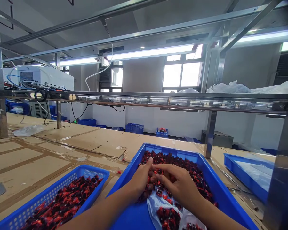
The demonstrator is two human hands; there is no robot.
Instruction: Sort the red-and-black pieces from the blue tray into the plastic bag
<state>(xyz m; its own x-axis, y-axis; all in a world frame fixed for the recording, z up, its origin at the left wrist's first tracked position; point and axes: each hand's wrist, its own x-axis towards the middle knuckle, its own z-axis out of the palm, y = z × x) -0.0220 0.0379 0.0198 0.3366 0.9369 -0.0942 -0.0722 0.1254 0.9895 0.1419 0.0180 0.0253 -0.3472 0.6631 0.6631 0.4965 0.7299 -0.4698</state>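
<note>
A cardboard-covered workbench (86, 143) carries a blue plastic tray (220, 191) at 12 o'clock and a perforated blue basket (48, 195) at 8 o'clock, both heaped with rough red-and-black small parts (172, 163). In the tray, on a creased clear plastic liner (156, 204), the left hand (140, 182) and right hand (180, 185) curve together among the parts, fingertips meeting; any grip cannot be confirmed.

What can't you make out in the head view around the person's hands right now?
Head view:
- Anything held by the left hand or right hand: their fingers cover it.
- Individual red-and-black parts: too small and tangled to tell their shape.
- Blue basket: its near end is cut off by the bottom edge.
- Plastic sheet: partly buried by the parts.
</note>
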